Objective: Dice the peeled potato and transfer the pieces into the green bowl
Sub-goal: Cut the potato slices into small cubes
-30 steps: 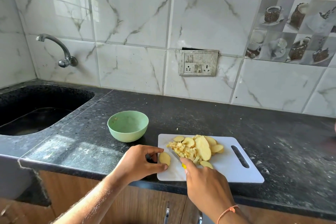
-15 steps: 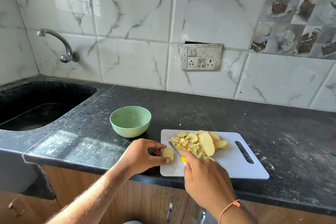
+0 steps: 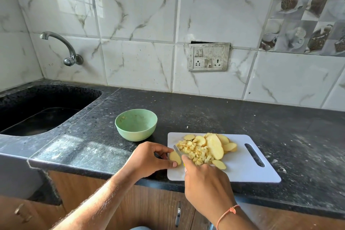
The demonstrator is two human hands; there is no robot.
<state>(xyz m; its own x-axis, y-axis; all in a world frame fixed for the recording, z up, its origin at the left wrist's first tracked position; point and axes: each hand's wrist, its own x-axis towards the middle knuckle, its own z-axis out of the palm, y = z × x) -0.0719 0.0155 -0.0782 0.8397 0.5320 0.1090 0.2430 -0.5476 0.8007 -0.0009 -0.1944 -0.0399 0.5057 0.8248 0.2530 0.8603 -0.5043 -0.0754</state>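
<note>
From the head camera, a white cutting board (image 3: 242, 172) lies on the black speckled counter (image 3: 280, 127). The left hand (image 3: 147, 160) pinches a potato slice (image 3: 175, 157) at the board's left edge between thumb and fingers. The right hand (image 3: 207, 183) grips a knife (image 3: 177, 151), its blade just beside that slice. Diced potato (image 3: 194, 152) and more slices (image 3: 214, 145) are heaped mid-board. The green bowl (image 3: 136, 124) stands on the counter behind the left hand
</note>
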